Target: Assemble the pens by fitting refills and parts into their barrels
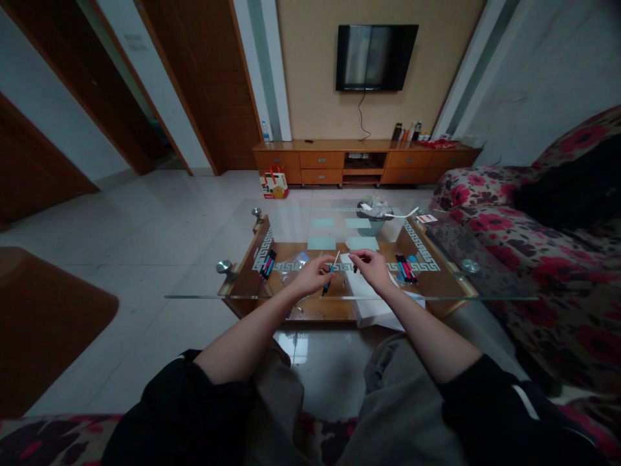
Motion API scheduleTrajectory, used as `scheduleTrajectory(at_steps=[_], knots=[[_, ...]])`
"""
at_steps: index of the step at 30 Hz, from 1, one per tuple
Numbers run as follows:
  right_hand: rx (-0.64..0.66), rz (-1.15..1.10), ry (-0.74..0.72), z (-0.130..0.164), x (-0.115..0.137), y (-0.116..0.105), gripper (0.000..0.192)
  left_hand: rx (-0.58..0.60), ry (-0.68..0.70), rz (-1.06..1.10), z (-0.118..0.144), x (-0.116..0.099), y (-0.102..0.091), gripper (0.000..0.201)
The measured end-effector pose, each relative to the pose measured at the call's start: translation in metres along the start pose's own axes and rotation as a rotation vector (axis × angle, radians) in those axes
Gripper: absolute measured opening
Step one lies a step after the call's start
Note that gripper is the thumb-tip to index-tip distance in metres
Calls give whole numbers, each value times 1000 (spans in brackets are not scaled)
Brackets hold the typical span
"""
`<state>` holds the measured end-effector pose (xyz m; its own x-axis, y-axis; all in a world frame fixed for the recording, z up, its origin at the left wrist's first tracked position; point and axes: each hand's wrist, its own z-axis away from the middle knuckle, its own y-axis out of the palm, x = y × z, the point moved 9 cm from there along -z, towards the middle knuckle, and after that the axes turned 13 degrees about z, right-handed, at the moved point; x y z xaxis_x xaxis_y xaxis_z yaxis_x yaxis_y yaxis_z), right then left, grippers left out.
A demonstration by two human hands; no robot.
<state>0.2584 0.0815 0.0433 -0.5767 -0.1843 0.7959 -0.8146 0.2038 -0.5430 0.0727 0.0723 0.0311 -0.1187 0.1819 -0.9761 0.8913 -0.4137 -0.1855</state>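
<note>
Over the glass coffee table (208, 278), my left hand (314, 275) is closed around a slim pen (326, 285) with a dark barrel and a blue band. A thin pale stick, possibly its refill, points up from the pen's upper end. My right hand (372, 268) is pinched just to the right, apart from the left. Between its fingertips is a small dark piece (356, 268), possibly a pen cap, too small to tell. A group of black, blue and red pens (267, 265) lies to the left, and another group of pens (406, 268) lies to the right.
A white box (366, 304) with papers is below my right hand. Crumpled clear plastic (292, 268) lies beside my left hand. Beyond the table stand a lined waste basket (371, 226), a paper bag (273, 184) and a TV cabinet (320, 160). A flowered sofa (543, 278) flanks the right.
</note>
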Motion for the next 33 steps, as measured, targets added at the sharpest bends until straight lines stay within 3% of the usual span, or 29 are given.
scheduleTrajectory(at_steps=[10, 33], knots=[[21, -303, 121, 2, -7, 6, 35, 59, 18, -130, 1, -1, 6, 47], [16, -244, 41, 2, -2, 6, 40, 118, -47, -177, 3, -2, 10, 52]])
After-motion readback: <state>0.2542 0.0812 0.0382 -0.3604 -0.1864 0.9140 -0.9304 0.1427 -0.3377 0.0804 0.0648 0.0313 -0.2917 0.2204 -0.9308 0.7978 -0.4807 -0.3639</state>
